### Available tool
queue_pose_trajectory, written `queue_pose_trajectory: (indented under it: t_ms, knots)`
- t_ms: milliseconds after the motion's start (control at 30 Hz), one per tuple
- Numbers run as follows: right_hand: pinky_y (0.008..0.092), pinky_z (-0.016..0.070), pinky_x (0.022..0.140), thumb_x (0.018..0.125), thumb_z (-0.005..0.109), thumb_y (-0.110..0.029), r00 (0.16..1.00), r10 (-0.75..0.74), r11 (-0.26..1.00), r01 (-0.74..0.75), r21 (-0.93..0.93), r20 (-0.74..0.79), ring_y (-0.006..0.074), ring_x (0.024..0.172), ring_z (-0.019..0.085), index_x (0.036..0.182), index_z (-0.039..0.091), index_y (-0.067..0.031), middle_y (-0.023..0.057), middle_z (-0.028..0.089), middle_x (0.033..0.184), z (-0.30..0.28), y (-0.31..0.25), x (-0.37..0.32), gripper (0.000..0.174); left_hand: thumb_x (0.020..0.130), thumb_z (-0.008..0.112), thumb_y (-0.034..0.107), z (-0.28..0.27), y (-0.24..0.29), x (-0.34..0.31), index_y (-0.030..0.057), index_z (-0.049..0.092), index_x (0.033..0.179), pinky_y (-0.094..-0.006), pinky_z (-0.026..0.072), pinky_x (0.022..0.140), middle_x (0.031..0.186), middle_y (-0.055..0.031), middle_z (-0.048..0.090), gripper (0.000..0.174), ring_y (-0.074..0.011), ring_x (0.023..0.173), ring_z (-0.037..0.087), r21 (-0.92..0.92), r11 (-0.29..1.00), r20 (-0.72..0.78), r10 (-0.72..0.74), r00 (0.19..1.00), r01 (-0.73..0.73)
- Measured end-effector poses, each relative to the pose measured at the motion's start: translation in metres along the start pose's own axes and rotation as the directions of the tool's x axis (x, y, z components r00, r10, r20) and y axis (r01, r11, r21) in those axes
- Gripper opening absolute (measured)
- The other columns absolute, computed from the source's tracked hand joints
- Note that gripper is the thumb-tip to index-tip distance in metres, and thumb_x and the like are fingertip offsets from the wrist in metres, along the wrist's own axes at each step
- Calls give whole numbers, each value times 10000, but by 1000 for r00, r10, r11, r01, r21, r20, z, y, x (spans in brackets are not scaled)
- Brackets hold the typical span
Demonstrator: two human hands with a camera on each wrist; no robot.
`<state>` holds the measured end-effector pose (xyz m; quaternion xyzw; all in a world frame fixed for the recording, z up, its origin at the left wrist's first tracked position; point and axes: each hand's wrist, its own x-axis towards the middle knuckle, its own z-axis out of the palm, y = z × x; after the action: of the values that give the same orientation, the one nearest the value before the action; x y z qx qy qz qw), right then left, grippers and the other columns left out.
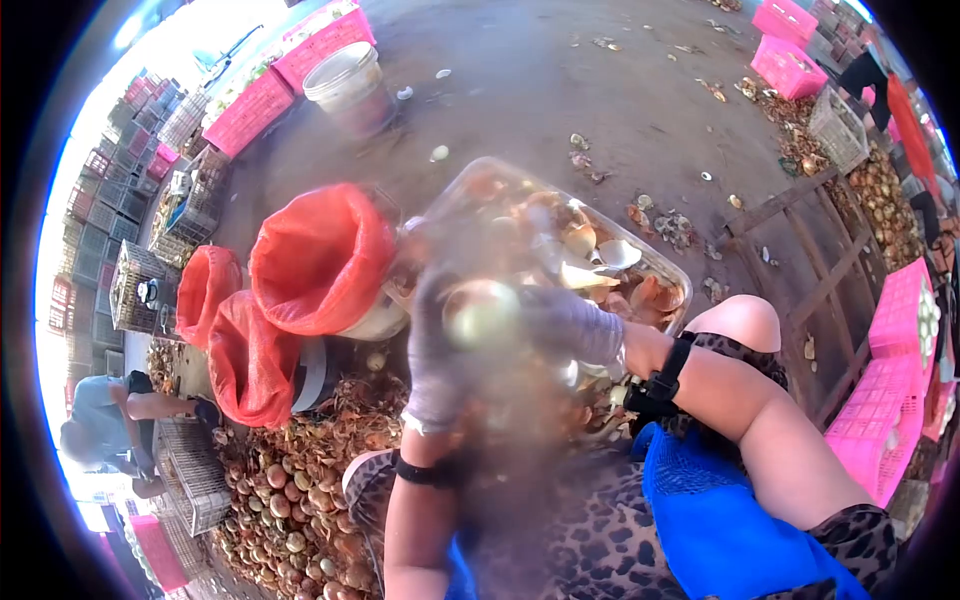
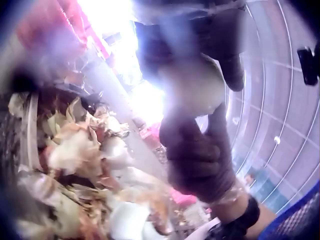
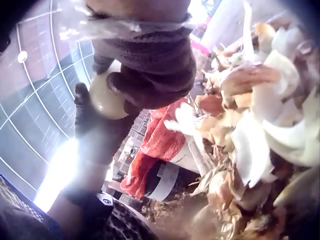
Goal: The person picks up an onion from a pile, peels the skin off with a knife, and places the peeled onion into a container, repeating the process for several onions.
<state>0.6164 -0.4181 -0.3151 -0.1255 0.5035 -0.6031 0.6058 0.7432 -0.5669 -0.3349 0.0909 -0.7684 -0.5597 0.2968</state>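
A peeled pale onion (image 1: 481,314) is held between both gloved hands, over the near side of a clear plastic tub (image 1: 675,285) of onion skins. My left hand (image 1: 437,345) grips it from the left, its fingers round the side in the right wrist view. From the other side my right hand (image 1: 580,328) pinches the onion (image 3: 107,97) with curled fingers and thumb. A smear on the lens blurs the onion and fingertips in the head view. Loose skins (image 3: 250,145) and white outer layers lie in the tub close beside the hands.
Red mesh sacks (image 1: 320,260) stand open on the left, beside a heap of unpeeled onions (image 1: 300,510). Behind them are a white bucket (image 1: 350,85) and pink crates (image 1: 250,110). A wooden frame (image 1: 815,270) and more pink crates (image 1: 885,400) are at right. Another person (image 1: 110,420) bends at far left.
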Motion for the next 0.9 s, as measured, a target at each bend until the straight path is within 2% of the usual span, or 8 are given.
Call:
queue_pose_trajectory:
  t_ms: [33,133,300,533,667,733,800,900]
  knots:
    - [297,527,629,828,659,-161,999,-19,998,17,67,39,139,738,588,1183,497,-12,60,560,938,-9,10,9,418,550,894,416,7,13,2,25,352,1361,-394,436,988,1348,-117,423,1052,-257,1191,484,-365,930,-80,-79,994,44]
    - [289,521,616,828,637,-133,994,-76,991,67,113,76,133,722,587,1229,482,-4,43,567,901,-24,24,27,449,657,839,334,4,24,0,2,375,1341,-370,468,939,1240,-127,510,891,-242,1115,532,-547,788,-1,-337,942,282]
    - [302,510,627,818,625,-158,954,-299,882,270,-387,-17,155,722,596,1350,419,-42,62,577,906,3,1,9,582,708,776,251,1,22,-2,-1,466,1253,-312,494,867,1093,-91,593,676,-186,979,587,-484,767,40,-462,886,422]
    - [435,383,965,836,581,-157,741,-570,0,432,-902,355,278,837,645,1438,354,-192,112,647,1046,9,6,-4,645,656,809,129,5,10,-11,19,525,1158,-271,528,746,1003,-57,632,587,-126,848,609,-25,950,-212,-310,927,312]
    - [372,482,802,859,581,-166,842,-444,72,376,-924,308,240,810,644,1435,354,-190,106,647,1035,11,2,-1,619,665,792,117,8,21,-14,11,540,1137,-268,531,730,966,-60,637,545,-130,828,609,59,934,-223,-331,917,351]
    - [333,499,701,862,574,-136,813,-518,161,397,-903,265,218,776,632,1408,389,-163,99,637,990,8,5,4,578,666,784,107,9,21,-16,7,542,1134,-267,531,723,958,-64,637,536,-131,825,609,21,921,-211,-376,902,389]
    - [299,493,604,851,572,-95,629,-751,211,517,-829,201,190,733,612,1354,465,-123,82,614,933,-10,29,29,515,666,777,98,8,19,-16,3,540,1135,-267,530,718,955,-67,635,534,-133,825,609,32,909,-189,-403,895,416]
    - [293,505,621,897,558,-148,718,-693,275,354,-894,71,166,691,619,1315,507,-127,26,647,862,-45,29,53,422,664,771,87,5,25,-14,2,540,1129,-258,527,702,958,-73,632,526,-128,817,606,-134,907,-222,-421,879,400]
